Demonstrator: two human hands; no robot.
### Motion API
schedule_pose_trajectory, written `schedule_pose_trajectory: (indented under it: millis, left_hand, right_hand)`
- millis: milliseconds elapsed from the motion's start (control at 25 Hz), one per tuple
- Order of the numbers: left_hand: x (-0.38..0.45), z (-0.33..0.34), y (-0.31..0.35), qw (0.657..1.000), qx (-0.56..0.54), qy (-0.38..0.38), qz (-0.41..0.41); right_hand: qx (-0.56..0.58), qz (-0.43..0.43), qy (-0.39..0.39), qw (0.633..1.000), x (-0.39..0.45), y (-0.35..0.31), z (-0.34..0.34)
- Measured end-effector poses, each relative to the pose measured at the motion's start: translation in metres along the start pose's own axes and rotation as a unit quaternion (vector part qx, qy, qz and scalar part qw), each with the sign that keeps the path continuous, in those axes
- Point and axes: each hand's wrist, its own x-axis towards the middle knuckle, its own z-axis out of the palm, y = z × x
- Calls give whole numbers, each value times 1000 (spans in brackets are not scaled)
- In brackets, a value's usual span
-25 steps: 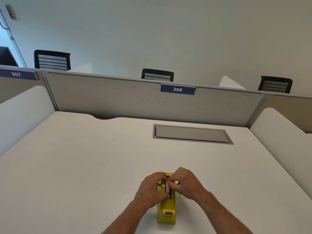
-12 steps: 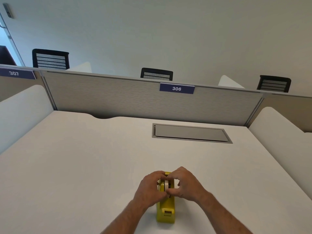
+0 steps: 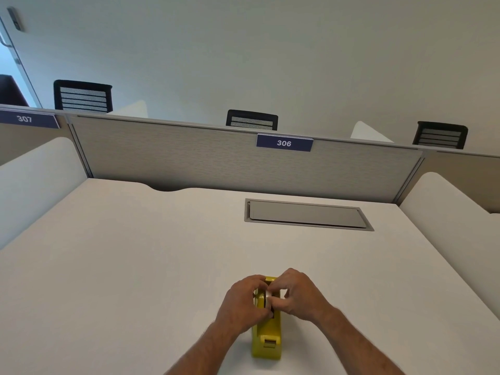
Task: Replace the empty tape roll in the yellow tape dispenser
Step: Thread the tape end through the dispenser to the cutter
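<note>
Since a second ago, little shift: both hands stay at yellow tape dispenser [image 3: 266, 331], near desk's [image 3: 135, 266] front edge. Left hand [image 3: 242, 301] grips dispenser's side; right hand [image 3: 299, 296] pinches roll [image 3: 267, 296] in cradle. Roll likely light, rigid; hold by rims.

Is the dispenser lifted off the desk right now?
No, the yellow tape dispenser sits flat on the white desk while the left hand and right hand work at the roll on top.
</note>
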Motion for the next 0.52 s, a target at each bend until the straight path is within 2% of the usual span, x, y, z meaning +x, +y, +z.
schedule_pose_trajectory:
  millis: [520]
  left_hand:
    - [-2, 0, -3, 1000, -18, -5, 2]
  right_hand:
    - [31, 20, 19, 999, -1, 2, 1]
